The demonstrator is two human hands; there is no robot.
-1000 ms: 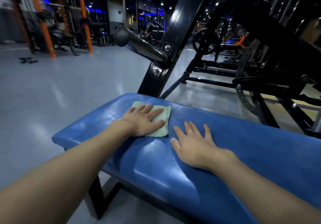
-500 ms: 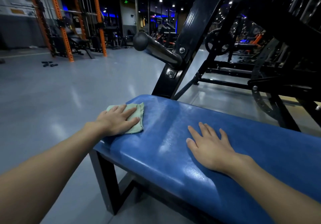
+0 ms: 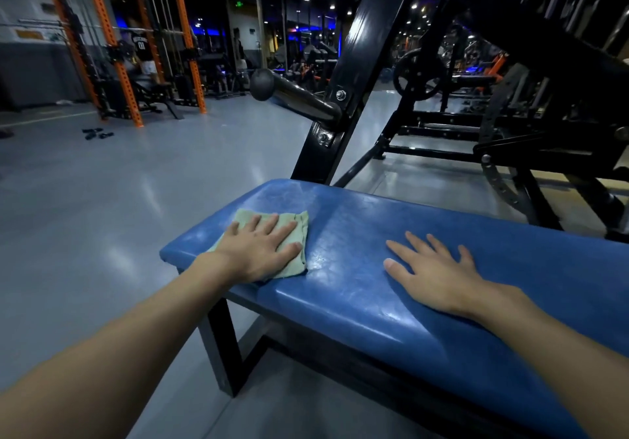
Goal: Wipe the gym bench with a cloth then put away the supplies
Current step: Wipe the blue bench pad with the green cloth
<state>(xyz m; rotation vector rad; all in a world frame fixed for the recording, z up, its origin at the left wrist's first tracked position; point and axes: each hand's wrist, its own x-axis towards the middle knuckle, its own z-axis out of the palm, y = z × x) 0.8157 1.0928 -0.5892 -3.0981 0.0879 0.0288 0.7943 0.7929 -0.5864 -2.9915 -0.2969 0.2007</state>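
Note:
A blue padded gym bench runs from the middle of the view to the lower right. A folded pale green cloth lies on its left end. My left hand presses flat on the cloth with straight fingers, covering most of it. My right hand rests flat on the bare pad to the right, fingers spread, holding nothing.
A black slanted upright with a round-ended bar holder rises just behind the bench. More black machines stand at the right. Orange racks and a person stand far left. Grey floor stretches to the left.
My left hand slid the cloth left to the bench's end, then back a little to the right. My right hand stayed flat on the pad.

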